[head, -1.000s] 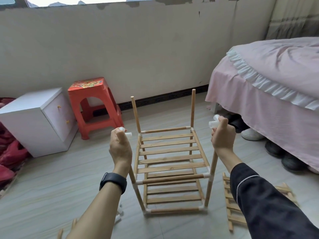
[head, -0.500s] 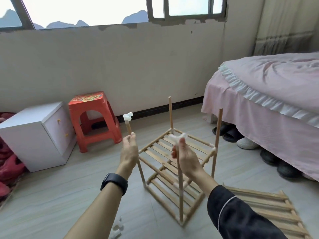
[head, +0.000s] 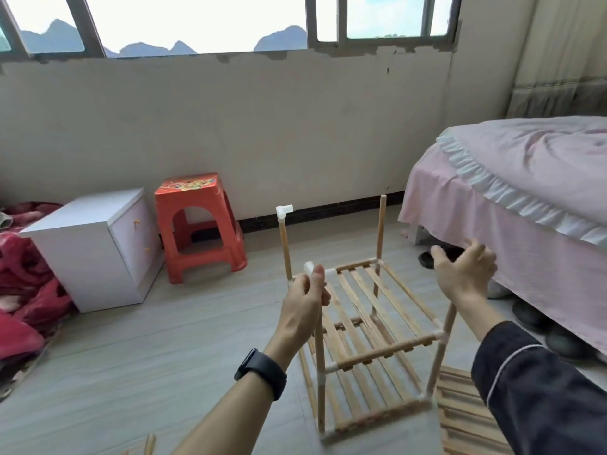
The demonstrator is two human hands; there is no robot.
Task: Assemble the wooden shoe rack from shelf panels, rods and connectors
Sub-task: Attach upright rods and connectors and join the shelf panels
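The partly built shoe rack (head: 377,323) stands on the floor with two slatted shelves and several upright rods joined by white connectors. My left hand (head: 303,307) grips the top of the near-left rod (head: 319,366), where a white connector (head: 308,267) pokes out above my thumb. The far-left rod carries a white elbow connector (head: 284,210) on its top. The far-right rod (head: 381,231) has a bare top. My right hand (head: 466,274) hovers with curled, spread fingers just above the near-right rod (head: 441,353) and holds nothing.
A spare slatted shelf panel (head: 466,418) lies on the floor at lower right, and loose rods (head: 147,448) at the bottom left. A red plastic stool (head: 197,224) and a white cabinet (head: 95,247) stand by the wall. A pink-covered bed (head: 512,198) with shoes (head: 532,316) under it fills the right.
The rack has turned. My left hand left the rod with the elbow connector and took the near-left rod top. My right hand let go of that rod and moved right.
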